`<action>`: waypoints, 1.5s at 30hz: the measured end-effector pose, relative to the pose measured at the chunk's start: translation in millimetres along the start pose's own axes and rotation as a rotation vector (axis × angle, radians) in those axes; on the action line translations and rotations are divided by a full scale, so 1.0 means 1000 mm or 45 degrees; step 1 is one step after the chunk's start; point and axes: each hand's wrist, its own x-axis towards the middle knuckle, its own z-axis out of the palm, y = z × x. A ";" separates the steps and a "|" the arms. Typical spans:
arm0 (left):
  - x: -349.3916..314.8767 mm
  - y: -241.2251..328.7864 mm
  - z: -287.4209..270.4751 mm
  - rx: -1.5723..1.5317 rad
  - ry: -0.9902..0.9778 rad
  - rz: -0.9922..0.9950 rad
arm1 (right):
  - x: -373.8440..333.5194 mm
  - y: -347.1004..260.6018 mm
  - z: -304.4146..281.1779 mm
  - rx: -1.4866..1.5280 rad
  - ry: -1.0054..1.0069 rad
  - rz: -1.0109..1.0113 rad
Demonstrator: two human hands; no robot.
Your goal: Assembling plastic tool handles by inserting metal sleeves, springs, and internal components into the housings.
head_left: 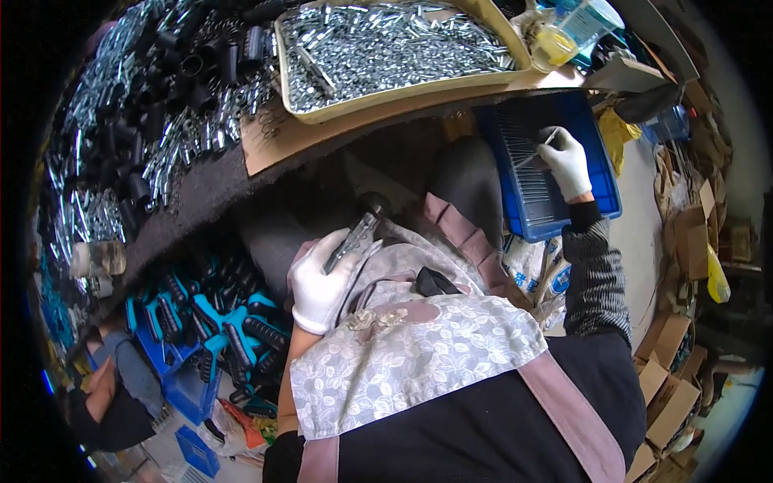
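Observation:
My left hand (322,282), in a white glove, is closed around a grey metal piece (351,240) above my lap. The piece is long and narrow, with a dark rounded end pointing away from me; its exact kind I cannot make out. Out to the right, my right hand (568,167), also white-gloved, is over a blue plastic crate (613,181). Its fingers are pinched on a thin, light metal rod (551,136). Along the crate's left side lie several slender metal rods (531,181) in a row.
A cream tray (354,107) full of small shiny metal parts sits on the bench ahead. Black tubes (192,66) and loose metal parts heap at left. Turquoise-and-black tools (233,326) fill crates below. Cardboard boxes (672,410) stand right; another person (121,386) is at lower left.

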 end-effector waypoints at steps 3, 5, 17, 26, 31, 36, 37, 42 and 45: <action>0.007 0.013 0.007 -0.100 -0.083 -0.072 | -0.040 -0.069 0.053 0.896 -0.237 0.114; 0.006 0.009 0.014 -0.267 -0.090 -0.209 | -0.067 -0.087 0.103 1.158 -0.508 0.253; 0.000 0.027 -0.036 -0.341 0.341 -0.290 | -0.110 -0.139 0.176 1.079 -1.282 0.361; 0.002 0.039 -0.034 -0.480 0.293 -0.328 | -0.113 -0.132 0.175 1.018 -1.185 0.332; 0.001 0.037 -0.034 -0.363 0.320 -0.291 | -0.116 -0.136 0.177 0.965 -1.089 0.249; -0.002 0.038 -0.034 -0.354 0.262 -0.320 | -0.115 -0.127 0.183 0.822 -0.892 -0.013; -0.006 0.033 -0.035 -0.227 0.271 -0.241 | -0.113 -0.132 0.179 0.789 -0.880 -0.004; -0.005 0.032 -0.054 -0.040 0.188 0.038 | -0.073 -0.129 0.127 0.765 -0.608 -0.014; -0.010 0.034 -0.063 0.035 0.127 0.155 | -0.066 -0.150 0.108 0.645 -0.675 -0.091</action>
